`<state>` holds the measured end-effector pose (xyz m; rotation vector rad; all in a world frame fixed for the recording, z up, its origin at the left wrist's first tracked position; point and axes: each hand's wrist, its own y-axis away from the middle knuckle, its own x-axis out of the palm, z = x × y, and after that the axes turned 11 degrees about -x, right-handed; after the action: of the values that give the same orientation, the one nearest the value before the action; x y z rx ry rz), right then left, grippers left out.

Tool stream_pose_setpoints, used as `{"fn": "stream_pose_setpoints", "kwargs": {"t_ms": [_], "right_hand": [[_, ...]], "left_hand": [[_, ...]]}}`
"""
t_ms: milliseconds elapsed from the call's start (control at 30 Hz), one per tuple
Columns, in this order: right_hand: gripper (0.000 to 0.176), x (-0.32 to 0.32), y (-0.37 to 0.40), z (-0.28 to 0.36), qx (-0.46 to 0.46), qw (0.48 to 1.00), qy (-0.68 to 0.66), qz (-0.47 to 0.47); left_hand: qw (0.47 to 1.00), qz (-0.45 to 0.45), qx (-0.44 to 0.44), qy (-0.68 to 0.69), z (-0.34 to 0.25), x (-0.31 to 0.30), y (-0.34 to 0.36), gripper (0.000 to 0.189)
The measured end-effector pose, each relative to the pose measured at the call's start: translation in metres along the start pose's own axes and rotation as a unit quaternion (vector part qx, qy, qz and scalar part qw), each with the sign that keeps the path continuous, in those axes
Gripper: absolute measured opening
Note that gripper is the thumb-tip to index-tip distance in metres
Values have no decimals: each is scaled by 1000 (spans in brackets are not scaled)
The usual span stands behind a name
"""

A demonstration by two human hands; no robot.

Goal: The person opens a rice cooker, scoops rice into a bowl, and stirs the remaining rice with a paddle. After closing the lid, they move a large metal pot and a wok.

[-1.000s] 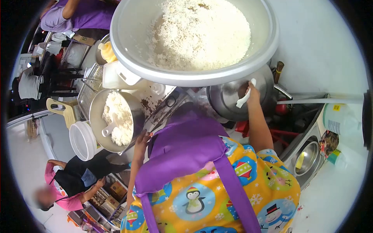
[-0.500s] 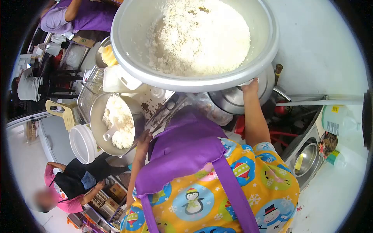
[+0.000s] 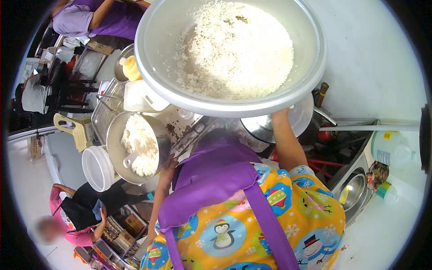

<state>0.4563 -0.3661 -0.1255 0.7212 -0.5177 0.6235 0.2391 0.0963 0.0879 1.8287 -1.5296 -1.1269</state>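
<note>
A large grey basin (image 3: 148,63) of white rice (image 3: 243,54) fills the top centre. My right hand (image 3: 281,115) is at the underside of its near rim, beside a round metal lid (image 3: 261,128). The rim hides most of its fingers, so its grip cannot be made out. To the left, a metal pot (image 3: 116,150) holds cooked rice (image 3: 143,157) with a white scoop (image 3: 130,158) in it. Closed against the pot's lower right side is my left hand (image 3: 168,165), its fingers partly in view.
Left of the pot are a white tub (image 3: 100,168), a beige-handled container (image 3: 82,135) and a wire basket (image 3: 104,114). A white container (image 3: 135,96) stands behind it. Co-workers (image 3: 76,216) (image 3: 96,18) are at the left. A metal bowl (image 3: 355,191) sits at the right.
The basin and the pot appear slightly lower and further right in view. My right hand shows less beneath the basin's rim. The pink-sleeved co-worker's arm has moved.
</note>
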Motion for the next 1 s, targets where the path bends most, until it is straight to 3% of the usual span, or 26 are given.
{"fn": "stream_pose_setpoints", "kwargs": {"t_ms": [100,133,200,267,333,367,400,467,533,567,600,633,667,733,800,833,900,1000], "right_hand": [[46,59,68,41,-24,997,70,24],[46,61,74,44,1,996,91,-10],[44,44,74,41,25,992,111,-61],[39,8,76,26,19,979,198,-42],[30,-13,109,31,23,896,424,127],[25,-15,127,38,28,795,549,256],[22,14,158,56,115,782,496,360],[25,82,205,79,244,674,426,552],[27,159,248,97,245,548,410,687],[24,199,276,109,240,517,397,720],[22,228,297,115,200,485,367,768],[21,250,316,114,96,462,307,826],[20,266,333,102,-83,444,220,865],[21,293,369,79,-242,391,187,868],[22,304,402,39,-303,340,154,877],[22,305,413,25,-343,291,156,879],[24,316,432,4,-425,197,169,867],[26,333,457,-6,-508,128,157,837]], "left_hand": [[1000,-15,1,-15,3,0,-3,52],[1000,-14,-1,-10,0,1,1,52],[1000,-13,-2,1,-8,1,9,52],[998,-27,-11,58,-1,-3,15,50],[991,-49,-8,127,10,-12,25,48],[984,-63,-3,168,18,-17,33,47],[974,-79,2,211,29,-23,41,46],[953,-145,22,265,49,-29,49,37],[916,-244,51,315,53,-26,72,33],[900,-310,97,290,53,-25,76,30],[886,-364,135,254,31,-19,90,35],[861,-423,197,202,26,-19,88,39],[860,-435,219,154,-2,-15,103,43],[844,-460,265,82,-3,-26,91,47],[834,-460,284,113,-21,-28,90,48],[839,-465,271,81,-21,-36,87,50],[851,-401,291,175,-30,-40,86,55],[853,-370,322,181,-29,-48,78,61]]}}
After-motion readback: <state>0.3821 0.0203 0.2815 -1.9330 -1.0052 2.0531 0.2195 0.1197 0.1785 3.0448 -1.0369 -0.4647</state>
